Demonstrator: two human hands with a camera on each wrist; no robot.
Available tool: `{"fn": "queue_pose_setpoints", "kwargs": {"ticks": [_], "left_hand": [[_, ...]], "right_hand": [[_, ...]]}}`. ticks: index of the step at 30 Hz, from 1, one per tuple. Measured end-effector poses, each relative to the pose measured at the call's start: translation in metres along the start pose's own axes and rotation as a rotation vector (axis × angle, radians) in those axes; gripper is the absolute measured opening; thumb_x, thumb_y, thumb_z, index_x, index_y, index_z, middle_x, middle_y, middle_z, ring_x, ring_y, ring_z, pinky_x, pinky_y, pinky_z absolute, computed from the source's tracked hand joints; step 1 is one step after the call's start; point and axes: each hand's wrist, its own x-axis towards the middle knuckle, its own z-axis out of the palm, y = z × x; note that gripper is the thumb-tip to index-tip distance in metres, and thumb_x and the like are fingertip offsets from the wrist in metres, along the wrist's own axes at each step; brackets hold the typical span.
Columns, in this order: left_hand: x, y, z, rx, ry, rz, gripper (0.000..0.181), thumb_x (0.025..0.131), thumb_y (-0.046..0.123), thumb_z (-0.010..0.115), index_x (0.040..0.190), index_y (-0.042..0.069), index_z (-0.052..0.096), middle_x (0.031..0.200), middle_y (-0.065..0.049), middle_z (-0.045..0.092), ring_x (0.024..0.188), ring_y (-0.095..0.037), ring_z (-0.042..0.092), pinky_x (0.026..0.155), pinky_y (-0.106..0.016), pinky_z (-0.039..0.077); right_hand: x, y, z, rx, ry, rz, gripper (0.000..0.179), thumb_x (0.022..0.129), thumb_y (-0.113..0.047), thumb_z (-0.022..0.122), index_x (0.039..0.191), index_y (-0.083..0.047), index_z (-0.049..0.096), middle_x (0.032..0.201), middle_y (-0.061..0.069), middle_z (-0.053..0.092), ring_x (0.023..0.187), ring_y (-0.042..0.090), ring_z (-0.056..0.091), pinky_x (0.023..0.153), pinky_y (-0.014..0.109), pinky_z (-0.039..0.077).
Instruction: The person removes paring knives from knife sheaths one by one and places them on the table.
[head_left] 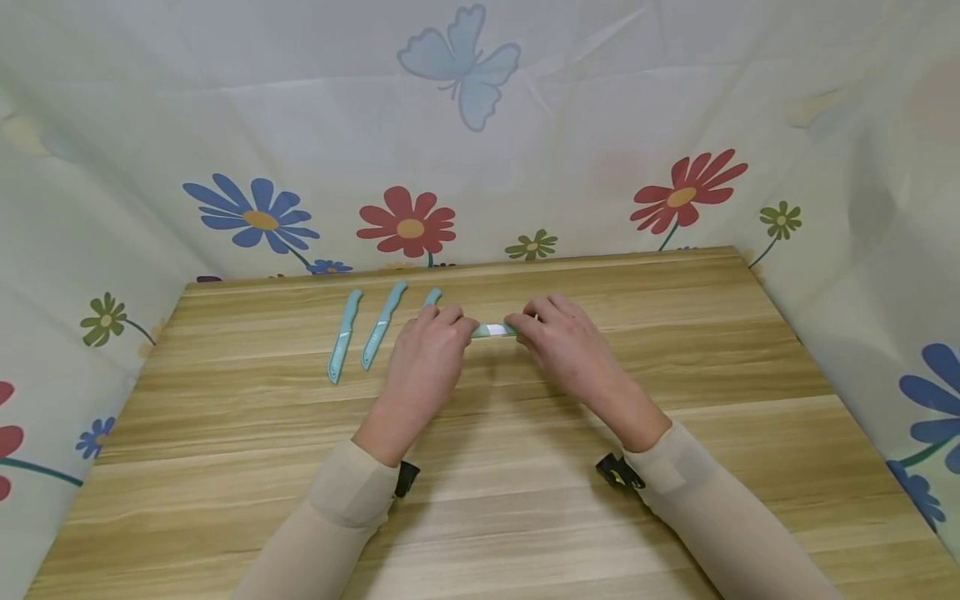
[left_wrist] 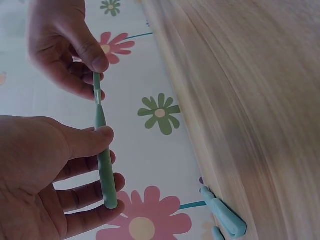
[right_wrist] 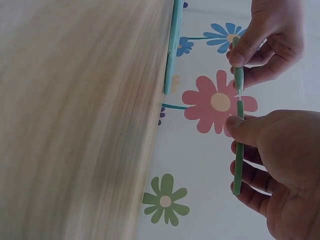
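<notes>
Both hands hold one green knife (head_left: 497, 330) level above the wooden table, a short stretch of pale blade showing between them. My left hand (head_left: 427, 362) pinches its rounded handle (left_wrist: 106, 175) between thumb and fingers. At the other end, my right hand (head_left: 567, 346) pinches the flat green blade cover (right_wrist: 238, 172), which still hides most of the blade. Left of the hands lie two similar turquoise knives, the outer knife (head_left: 345, 337) and the inner knife (head_left: 384, 325), with covers on. A third knife (head_left: 432, 297) is mostly hidden behind my left hand.
The wood-grain table (head_left: 712, 333) ends at a back edge against a white curtain (head_left: 570, 142) printed with flowers and a butterfly. Curtain fabric also hangs at both sides. A dark wrist device (head_left: 621, 472) sits under the right sleeve, another device (head_left: 406, 479) at the left.
</notes>
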Motion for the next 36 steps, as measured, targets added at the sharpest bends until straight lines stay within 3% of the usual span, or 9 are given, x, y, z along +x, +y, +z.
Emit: {"fn": "queue_pose_setpoints", "kwargs": {"ticks": [36], "left_hand": [[-0.0003,-0.0053,-0.0022,0.006,0.012,-0.019,0.014,0.100,0.008,0.074,0.112,0.009,0.081,0.100,-0.005,0.068,0.086,-0.026,0.060,0.067,-0.037,0.057]], "right_hand": [[0.0000,0.0027,-0.0025,0.016,-0.002,0.022,0.028,0.097,-0.010,0.080,0.124,-0.010,0.078,0.106,0.008,0.068,0.099,0.028,0.060,0.083,0.039,0.053]]}}
